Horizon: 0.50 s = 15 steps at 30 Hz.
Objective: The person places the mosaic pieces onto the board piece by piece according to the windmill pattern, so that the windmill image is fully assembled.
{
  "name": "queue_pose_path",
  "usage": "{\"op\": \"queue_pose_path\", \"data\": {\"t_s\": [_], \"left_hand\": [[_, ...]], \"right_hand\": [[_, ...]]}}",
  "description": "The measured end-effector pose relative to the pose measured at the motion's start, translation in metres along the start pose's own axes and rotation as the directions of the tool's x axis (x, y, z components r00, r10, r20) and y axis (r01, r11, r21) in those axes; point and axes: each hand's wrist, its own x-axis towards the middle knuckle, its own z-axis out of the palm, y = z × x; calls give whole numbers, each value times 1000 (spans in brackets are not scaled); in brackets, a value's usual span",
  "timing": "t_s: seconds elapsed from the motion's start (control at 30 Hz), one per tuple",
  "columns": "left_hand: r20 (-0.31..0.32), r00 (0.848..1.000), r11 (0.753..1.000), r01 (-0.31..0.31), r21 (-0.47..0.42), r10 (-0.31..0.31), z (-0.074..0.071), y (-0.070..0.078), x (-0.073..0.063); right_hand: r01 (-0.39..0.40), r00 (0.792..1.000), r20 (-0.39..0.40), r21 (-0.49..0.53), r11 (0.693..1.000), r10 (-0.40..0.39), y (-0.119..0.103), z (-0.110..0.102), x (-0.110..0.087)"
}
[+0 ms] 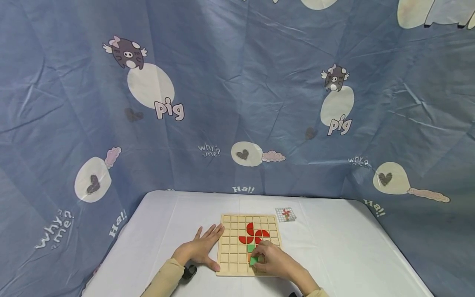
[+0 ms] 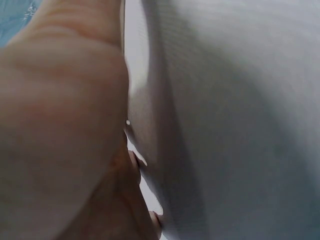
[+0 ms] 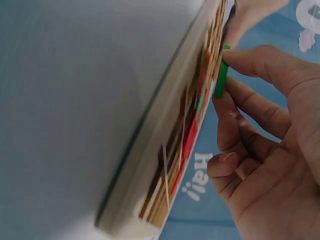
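A square wooden grid board (image 1: 229,256) lies on the white table. Red quarter-round pieces (image 1: 250,228) form a pinwheel in its cells, with a green square (image 1: 251,248) below them and an orange piece (image 1: 249,258) partly hidden under my right hand. Between thumb and fingers, my right hand (image 1: 273,260) pinches a green square tile (image 3: 222,72) just above the board's lower cells. My left hand (image 1: 202,248) is spread along the board's left edge, fingertips and thumb touching it. In the left wrist view mostly the palm shows, large and blurred.
A small card (image 1: 285,214) with a grid and a red pinwheel picture lies beyond the board's upper right corner. The white table (image 1: 334,239) extends to both sides. A blue curtain (image 1: 237,103) with pig prints hangs behind it.
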Motion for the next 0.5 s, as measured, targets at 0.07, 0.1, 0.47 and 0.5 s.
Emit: {"op": "queue_pose_path", "data": {"t_s": [0.07, 0.1, 0.47, 0.5], "left_hand": [[0, 1000, 1000, -2, -6, 2, 0, 0, 0], [-1, 1000, 1000, -3, -7, 3, 0, 0, 0], [-6, 1000, 1000, 5, 12, -5, -3, 3, -2], [-8, 1000, 1000, 7, 18, -6, -3, 3, -2]], "right_hand": [[5, 1000, 16, 9, 1000, -6, -3, 3, 1], [1, 1000, 23, 12, 1000, -2, -4, 4, 2], [-13, 999, 50, 39, 999, 11, -6, 7, 1], [-14, 999, 49, 43, 999, 12, -6, 7, 1]]}}
